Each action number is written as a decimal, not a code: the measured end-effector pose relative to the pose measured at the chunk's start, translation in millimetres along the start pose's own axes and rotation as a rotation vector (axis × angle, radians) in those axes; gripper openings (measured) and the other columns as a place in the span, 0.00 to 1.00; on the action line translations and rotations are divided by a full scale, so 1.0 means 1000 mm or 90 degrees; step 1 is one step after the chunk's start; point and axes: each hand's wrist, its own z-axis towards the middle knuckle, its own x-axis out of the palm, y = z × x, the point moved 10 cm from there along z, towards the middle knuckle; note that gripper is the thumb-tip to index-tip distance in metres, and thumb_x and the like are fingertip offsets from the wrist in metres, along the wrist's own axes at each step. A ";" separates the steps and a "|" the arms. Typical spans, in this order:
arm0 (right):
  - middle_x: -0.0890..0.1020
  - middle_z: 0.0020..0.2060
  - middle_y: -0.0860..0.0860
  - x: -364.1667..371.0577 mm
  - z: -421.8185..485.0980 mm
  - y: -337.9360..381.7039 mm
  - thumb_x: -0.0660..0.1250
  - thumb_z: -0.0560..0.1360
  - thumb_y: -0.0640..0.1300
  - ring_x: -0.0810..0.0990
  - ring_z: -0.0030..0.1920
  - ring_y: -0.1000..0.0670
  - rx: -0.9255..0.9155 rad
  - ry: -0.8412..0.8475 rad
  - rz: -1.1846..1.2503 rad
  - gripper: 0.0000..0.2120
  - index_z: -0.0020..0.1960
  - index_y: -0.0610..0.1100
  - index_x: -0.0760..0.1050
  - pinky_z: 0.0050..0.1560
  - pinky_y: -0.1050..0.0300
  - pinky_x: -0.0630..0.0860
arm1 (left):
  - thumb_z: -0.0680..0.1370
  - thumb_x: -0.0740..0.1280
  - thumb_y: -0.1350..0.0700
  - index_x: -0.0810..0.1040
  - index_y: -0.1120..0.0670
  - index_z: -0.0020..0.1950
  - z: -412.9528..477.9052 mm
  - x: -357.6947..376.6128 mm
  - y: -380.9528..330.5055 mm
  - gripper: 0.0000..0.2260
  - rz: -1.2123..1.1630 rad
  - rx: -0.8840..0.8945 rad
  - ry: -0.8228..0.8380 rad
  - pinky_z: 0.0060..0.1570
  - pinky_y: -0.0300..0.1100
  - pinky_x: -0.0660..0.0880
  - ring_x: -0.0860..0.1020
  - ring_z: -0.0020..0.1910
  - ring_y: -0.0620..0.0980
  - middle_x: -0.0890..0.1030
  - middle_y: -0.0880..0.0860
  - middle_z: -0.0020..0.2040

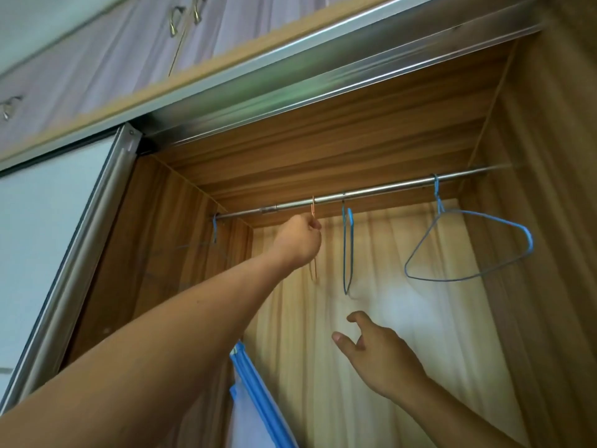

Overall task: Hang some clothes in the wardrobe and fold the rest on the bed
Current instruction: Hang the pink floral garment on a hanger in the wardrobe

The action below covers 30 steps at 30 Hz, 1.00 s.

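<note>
I look up into an open wooden wardrobe with a metal rail across its top. My left hand reaches up and pinches the neck of an orange wire hanger hooked on the rail. Its lower part is mostly hidden behind my hand. My right hand hovers lower, fingers loosely spread, holding nothing. A blue wire hanger hangs edge-on just right of the orange one. Another blue hanger hangs further right, and a third at the rail's far left.
A sliding door with a metal frame stands at the left. Upper cabinets with metal handles sit above the wardrobe. A blue-edged white object shows low in the wardrobe, between my arms. The wardrobe's side wall closes the right.
</note>
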 end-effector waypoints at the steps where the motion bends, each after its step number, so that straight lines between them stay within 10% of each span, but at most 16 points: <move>1: 0.79 0.37 0.55 0.001 -0.003 -0.004 0.54 0.77 0.71 0.80 0.42 0.54 0.006 0.001 -0.004 0.26 0.69 0.57 0.66 0.46 0.53 0.79 | 0.81 0.58 0.61 0.77 0.52 0.56 0.003 0.001 0.004 0.10 -0.020 -0.027 0.001 0.53 0.51 0.82 0.80 0.49 0.54 0.80 0.54 0.49; 4: 0.78 0.37 0.55 0.009 -0.009 -0.012 0.54 0.78 0.70 0.80 0.42 0.53 0.024 0.016 -0.006 0.25 0.68 0.56 0.67 0.46 0.53 0.79 | 0.81 0.57 0.62 0.76 0.51 0.56 0.008 -0.004 0.012 0.10 -0.032 -0.053 -0.016 0.58 0.56 0.80 0.80 0.54 0.57 0.79 0.56 0.57; 11: 0.78 0.36 0.55 0.012 0.005 -0.007 0.56 0.79 0.67 0.80 0.40 0.53 0.020 0.011 0.050 0.23 0.66 0.53 0.70 0.46 0.54 0.79 | 0.83 0.53 0.68 0.73 0.53 0.63 -0.013 -0.044 0.020 0.16 -0.100 -0.037 -0.001 0.31 0.44 0.82 0.84 0.47 0.55 0.75 0.55 0.62; 25: 0.65 0.74 0.40 0.158 -0.029 0.005 0.57 0.82 0.62 0.71 0.70 0.39 0.066 0.286 0.114 0.35 0.82 0.47 0.49 0.70 0.49 0.68 | 0.83 0.61 0.60 0.81 0.54 0.62 -0.137 -0.134 0.091 0.11 0.066 -0.122 0.281 0.28 0.35 0.75 0.85 0.40 0.47 0.85 0.50 0.57; 30: 0.82 0.56 0.39 0.214 -0.081 -0.011 0.58 0.84 0.47 0.81 0.55 0.39 0.038 0.313 0.116 0.09 0.61 0.46 0.72 0.52 0.52 0.75 | 0.78 0.65 0.54 0.80 0.54 0.66 -0.190 -0.136 0.144 0.17 -0.052 -0.209 0.368 0.32 0.36 0.78 0.85 0.47 0.50 0.83 0.53 0.63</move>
